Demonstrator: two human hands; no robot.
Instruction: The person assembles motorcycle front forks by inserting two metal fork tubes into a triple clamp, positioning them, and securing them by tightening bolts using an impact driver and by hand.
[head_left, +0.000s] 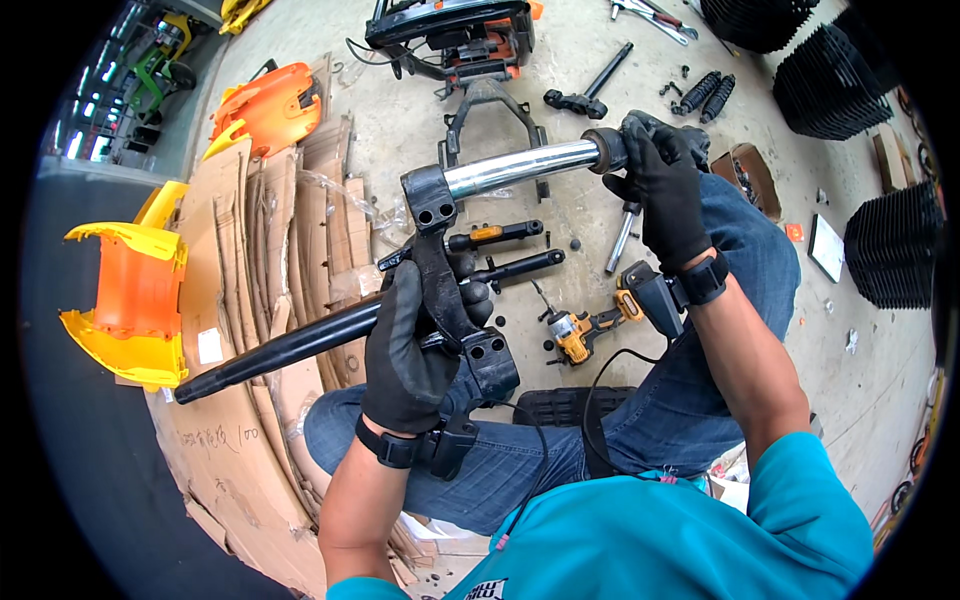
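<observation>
Across my lap lies a black fork clamp (pixel 437 275) with a long black steering stem (pixel 285 347) pointing to the left. My left hand (pixel 405 345), in a black glove, is wrapped round the clamp's middle. A chrome fork tube (pixel 525 166) runs from the clamp's far end toward the right. My gloved right hand (pixel 662 185) has its fingers closed about the black collar (pixel 604 150) and lower part of that fork leg. The clamp's near end, with two bolt holes, holds no tube. The fingers hide part of the leg's far end.
A yellow cordless driver (pixel 575 337) and two black shock-like legs (pixel 515 268) lie on the floor ahead. Farther off are another stem with clamp (pixel 590 98), coil shocks (pixel 712 95) and a vehicle frame (pixel 480 95). Flattened cardboard (pixel 225 440) and orange-yellow panels (pixel 140 285) stand left.
</observation>
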